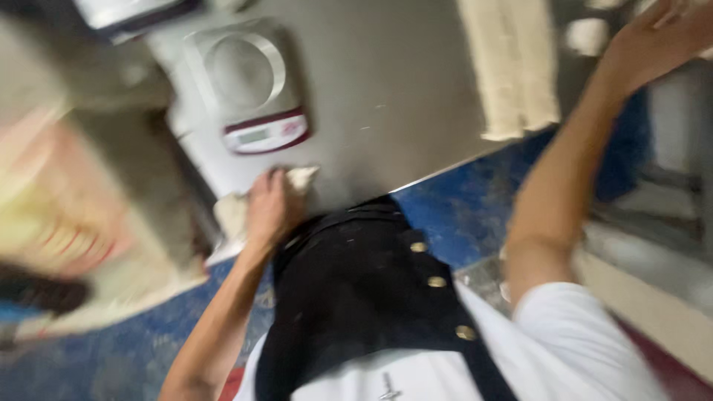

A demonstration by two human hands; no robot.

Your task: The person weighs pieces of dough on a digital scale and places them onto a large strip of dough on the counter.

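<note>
Pressing down near the front edge of the desk (386, 96), the left hand (273, 206) lies with its fingers curled over a pale lump of dough (232, 212); part of the lump shows beyond the fingertips and part toward the desk's corner, so the hand covers its middle and grips it. The right hand (653, 37) is stretched far out to the other side, at the upper corner of the view, where blur and the frame edge make it impossible to tell whether it is spread or closed, or whether it touches anything. Between the two, but much nearer the right hand, a long strip of dough (512, 67) lies on the steel, its long axis running away from the person toward the back of the desk, with a smaller pale piece (587, 33) just beside its far end. So the lump sits right under the left hand, and the strip lies off to the right, within easier reach of the right arm. Just behind the left hand stands a digital scale (249, 82) with a round steel pan and a red-trimmed display. A black apron (356, 289) with brass buttons hangs below. To the left is a blurred, flour-dusted pale mass, and underfoot a mottled blue floor (475, 208).
</note>
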